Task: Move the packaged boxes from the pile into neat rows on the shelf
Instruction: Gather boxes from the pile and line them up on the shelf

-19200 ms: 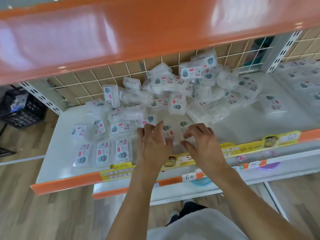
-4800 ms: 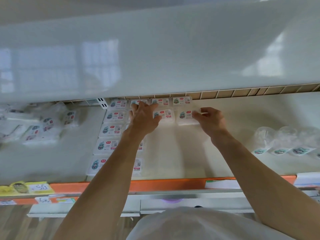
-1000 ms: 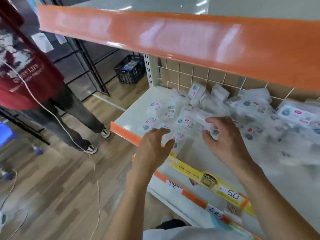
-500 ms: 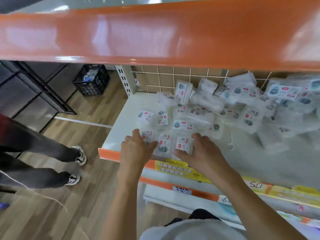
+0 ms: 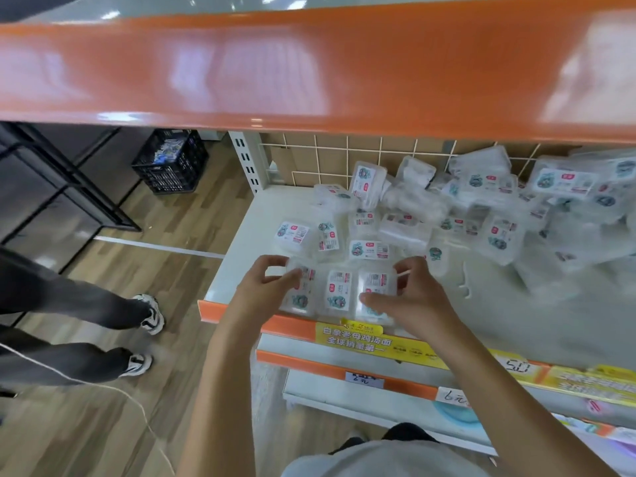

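Both hands gripping boxes in the front row at the shelf [image 5: 241, 242] edge.

Left hand [image 5: 263, 287] curled around the left box [image 5: 303, 290], thumb and fingers pinching its near-left corner. Right hand [image 5: 409, 297] clamped on the right box [image 5: 377, 287], thumb across its lower face, fingers hooked over its far-right edge. Between the two hands, touching both held boxes, a middle box [image 5: 339, 290] lying flat. Just beyond the fingertips, a loose second row of boxes [image 5: 370, 250]. Farther past the right hand and off to its right, the jumbled pile [image 5: 488, 204] heaped against the wire grid back. Under the right wrist, a yellow price strip [image 5: 375, 344] on the orange lip. Left of the left forearm, on the wooden floor, a bystander's legs [image 5: 69, 321]; beyond them a black crate [image 5: 172, 160].
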Tool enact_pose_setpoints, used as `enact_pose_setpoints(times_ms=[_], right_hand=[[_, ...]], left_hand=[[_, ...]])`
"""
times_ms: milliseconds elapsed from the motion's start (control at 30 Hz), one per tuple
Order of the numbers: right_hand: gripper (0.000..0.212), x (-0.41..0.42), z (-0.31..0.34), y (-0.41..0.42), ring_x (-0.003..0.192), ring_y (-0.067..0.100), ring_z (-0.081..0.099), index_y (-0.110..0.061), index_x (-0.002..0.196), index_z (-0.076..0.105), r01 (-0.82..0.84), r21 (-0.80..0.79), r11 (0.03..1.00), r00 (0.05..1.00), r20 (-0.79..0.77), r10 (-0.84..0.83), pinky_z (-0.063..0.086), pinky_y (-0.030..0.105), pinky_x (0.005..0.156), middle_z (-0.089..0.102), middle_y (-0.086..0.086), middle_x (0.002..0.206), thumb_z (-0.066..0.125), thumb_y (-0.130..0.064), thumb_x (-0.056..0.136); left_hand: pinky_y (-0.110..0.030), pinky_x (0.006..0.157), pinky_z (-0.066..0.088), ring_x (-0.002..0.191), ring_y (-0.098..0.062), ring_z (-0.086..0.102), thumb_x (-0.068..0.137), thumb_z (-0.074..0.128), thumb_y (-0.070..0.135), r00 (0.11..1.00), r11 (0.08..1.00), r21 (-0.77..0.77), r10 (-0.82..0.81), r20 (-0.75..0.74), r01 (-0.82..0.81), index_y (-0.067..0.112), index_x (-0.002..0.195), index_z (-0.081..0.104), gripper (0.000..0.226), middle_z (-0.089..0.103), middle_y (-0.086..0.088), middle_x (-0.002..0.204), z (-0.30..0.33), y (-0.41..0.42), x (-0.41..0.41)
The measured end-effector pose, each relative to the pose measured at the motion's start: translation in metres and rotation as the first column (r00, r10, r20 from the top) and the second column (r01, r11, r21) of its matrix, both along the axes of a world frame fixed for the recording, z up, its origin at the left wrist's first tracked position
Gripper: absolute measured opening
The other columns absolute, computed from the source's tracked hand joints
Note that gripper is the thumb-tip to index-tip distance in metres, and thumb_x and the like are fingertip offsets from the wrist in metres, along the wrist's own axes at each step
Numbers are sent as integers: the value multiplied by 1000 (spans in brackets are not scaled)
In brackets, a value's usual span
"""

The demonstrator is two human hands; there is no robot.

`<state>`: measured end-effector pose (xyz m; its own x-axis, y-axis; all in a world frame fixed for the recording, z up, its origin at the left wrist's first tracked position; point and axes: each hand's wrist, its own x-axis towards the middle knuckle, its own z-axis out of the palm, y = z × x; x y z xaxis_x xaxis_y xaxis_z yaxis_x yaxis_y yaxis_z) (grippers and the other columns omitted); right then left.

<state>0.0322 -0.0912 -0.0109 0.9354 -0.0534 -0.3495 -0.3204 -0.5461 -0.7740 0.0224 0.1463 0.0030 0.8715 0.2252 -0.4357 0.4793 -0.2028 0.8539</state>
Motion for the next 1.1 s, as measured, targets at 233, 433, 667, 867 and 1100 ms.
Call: enact_pose_setpoints(times_ms=[233,433,667,867,1100], right_hand=[[55,3,6,-9,82,24,72,-36,123,52,142,292,946,990,-38,-137,63,44,74,65,11,95,81,-27,77],[30,5,10,-16,85,27,75,-28,108,69,190,531,826,981,-123,-147,61,37,67,70,20,105,76,-13,83],[22,0,12,-30,92,28,75,-17,108,65,230,564,793,973,-137,-185,62,44,81,71,18,106,70,-9,88],[26,-21,26,-59,94,26,74,-26,111,70,211,628,749,964,-5,-267,62,42,76,66,20,109,67,-8,92],[23,-58,43,-117,97,26,73,-22,110,71,333,654,679,863,78,-499,63,42,75,67,17,108,68,-8,92]], left_hand=[[-50,80,61,92,-24,75,94,67,27,997,982,-190,21,74,-7,34,115,69,22,77,-4,97,3,-2,-2],[-41,68,61,86,-23,75,100,59,24,997,949,-316,27,76,-2,30,119,66,21,75,-8,102,3,-14,-1],[-46,88,54,109,-33,69,79,72,9,977,884,-416,-202,73,214,28,136,57,62,70,-10,122,-3,-18,3],[-42,83,56,87,-26,72,77,76,3,985,870,-468,-95,145,153,6,120,55,48,74,-12,102,12,-51,13],[-38,79,61,101,-25,73,79,71,4,953,815,-505,-181,244,284,13,114,68,36,76,-6,105,21,-120,23]])
